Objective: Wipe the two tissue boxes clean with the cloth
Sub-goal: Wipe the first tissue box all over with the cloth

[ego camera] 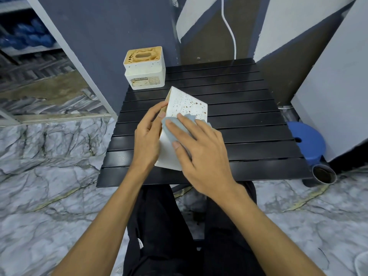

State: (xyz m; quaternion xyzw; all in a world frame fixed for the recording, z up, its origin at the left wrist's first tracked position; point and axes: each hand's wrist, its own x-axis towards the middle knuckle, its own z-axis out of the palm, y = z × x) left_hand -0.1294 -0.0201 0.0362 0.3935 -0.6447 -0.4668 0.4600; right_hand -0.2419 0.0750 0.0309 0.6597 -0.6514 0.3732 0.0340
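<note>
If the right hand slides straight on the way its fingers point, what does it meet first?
Probably the fingers of the left hand, holding the tilted white stained tissue box, just ahead; depth is unclear.

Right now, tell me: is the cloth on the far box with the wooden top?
No, the right hand presses the cloth on the tilted near box; the far box stands untouched.

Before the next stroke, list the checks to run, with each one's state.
1. Grip: left hand holds near box: ok.
2. Contact: right hand presses cloth flat on that box: ok.
3. Wiped face clean: not ok, brown spots above the cloth.
4. State of far box: not ok, stained top and label.
5. Hidden sides of near box clean: cannot tell.
6. Room on table to set it down: ok.
</note>
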